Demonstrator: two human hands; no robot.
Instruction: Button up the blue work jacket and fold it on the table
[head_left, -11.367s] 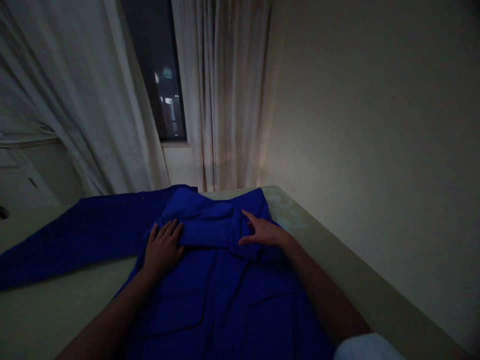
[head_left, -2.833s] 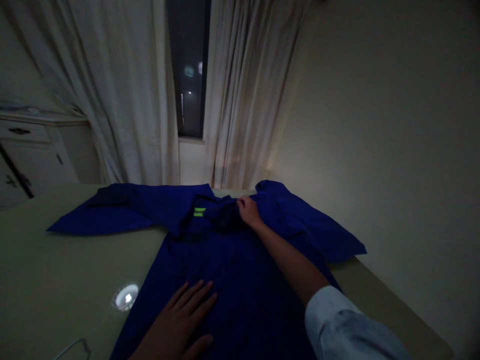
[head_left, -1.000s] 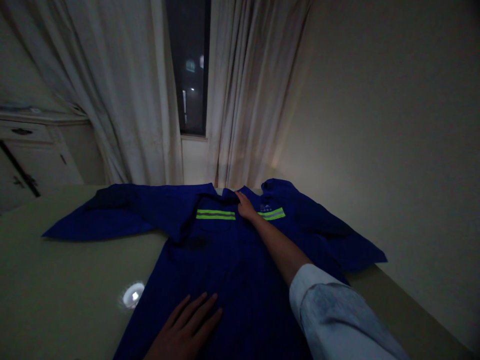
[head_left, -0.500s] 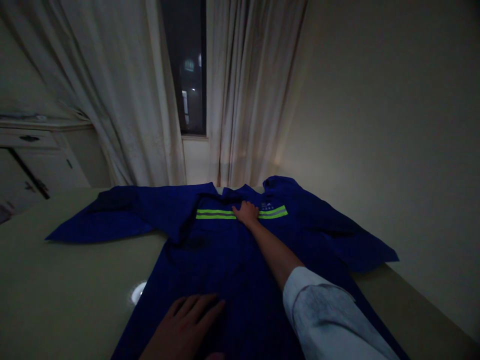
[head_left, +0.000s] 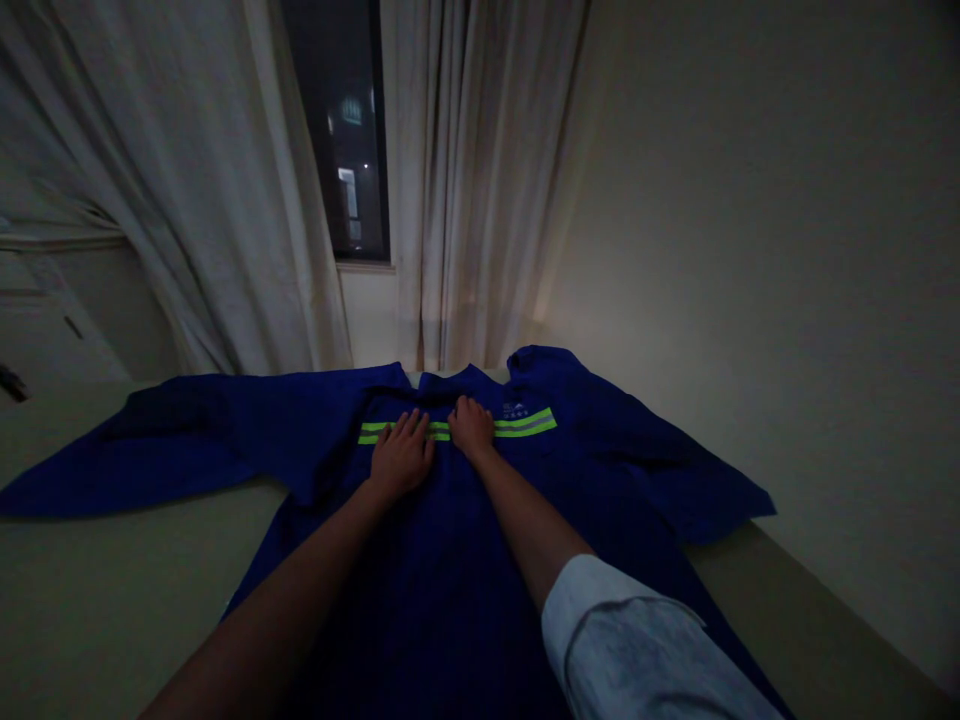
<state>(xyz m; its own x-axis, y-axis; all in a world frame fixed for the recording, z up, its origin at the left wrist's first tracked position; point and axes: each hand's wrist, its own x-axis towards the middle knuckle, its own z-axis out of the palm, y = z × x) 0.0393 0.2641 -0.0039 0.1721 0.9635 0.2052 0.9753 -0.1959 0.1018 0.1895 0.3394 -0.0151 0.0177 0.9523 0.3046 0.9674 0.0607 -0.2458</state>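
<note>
A dark blue work jacket point(head_left: 420, 560) lies spread front up on the table, its sleeves stretched out to either side and its collar at the far end. A yellow-green reflective stripe point(head_left: 525, 425) crosses its chest, with small white lettering above it on the right. My left hand point(head_left: 403, 455) rests flat on the left part of the stripe, fingers apart. Just beside it, at the middle of the chest, my right hand point(head_left: 472, 428) has its fingers bent onto the jacket front, apparently pinching the cloth; its fingertips are partly hidden.
The pale table top point(head_left: 112, 590) shows on both sides of the jacket. Behind it hang long light curtains point(head_left: 480, 200) beside a dark window point(head_left: 349, 170). A wall point(head_left: 750, 250) runs along the right, and a white cabinet point(head_left: 52, 320) stands at the far left.
My left hand has reached forward from the near part of the jacket to the chest stripe. My right hand stays at the chest, its fingers now more bent. The view has shifted slightly right.
</note>
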